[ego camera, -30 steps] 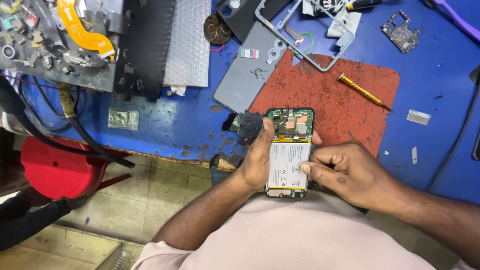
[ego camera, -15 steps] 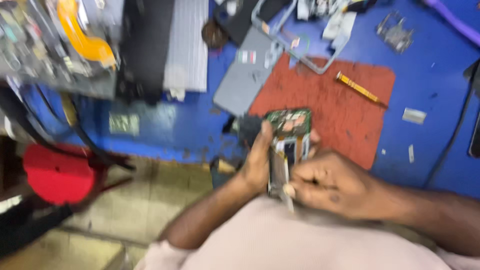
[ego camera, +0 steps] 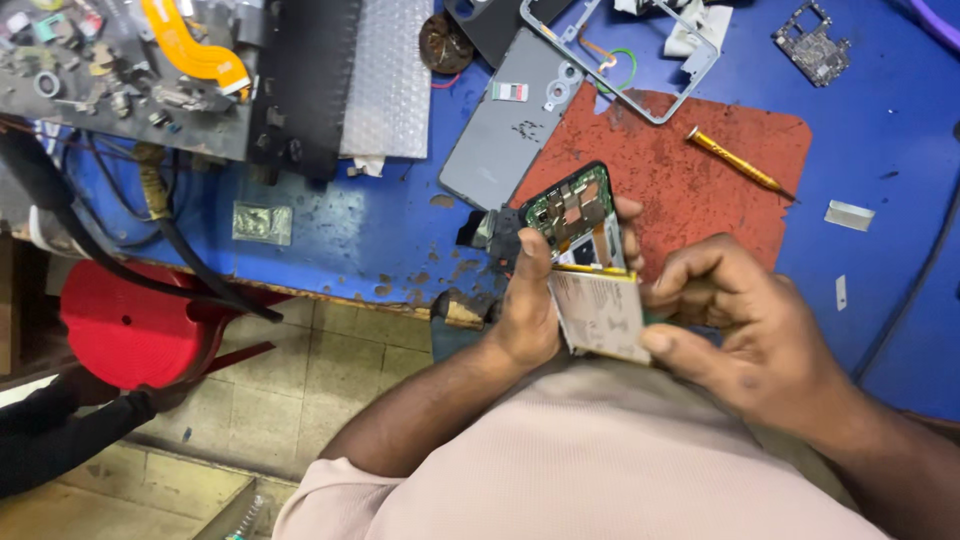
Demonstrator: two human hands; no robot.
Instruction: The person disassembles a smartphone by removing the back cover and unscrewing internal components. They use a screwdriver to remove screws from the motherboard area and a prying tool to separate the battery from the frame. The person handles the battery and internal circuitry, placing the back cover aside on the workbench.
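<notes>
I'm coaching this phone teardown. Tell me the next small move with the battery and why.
Probably keep lifting the battery out with the right hand: its near end already stands clear of the opened phone, which the left hand steadies by its edge.

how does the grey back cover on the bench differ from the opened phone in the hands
The grey back cover lies flat and untouched on the blue bench; the opened phone is held tilted above the edge by the left hand and right hand. The grey back cover is a plain shell with camera holes; the opened phone shows a green circuit board and a pale battery. Both are similar-sized rectangles.
</notes>
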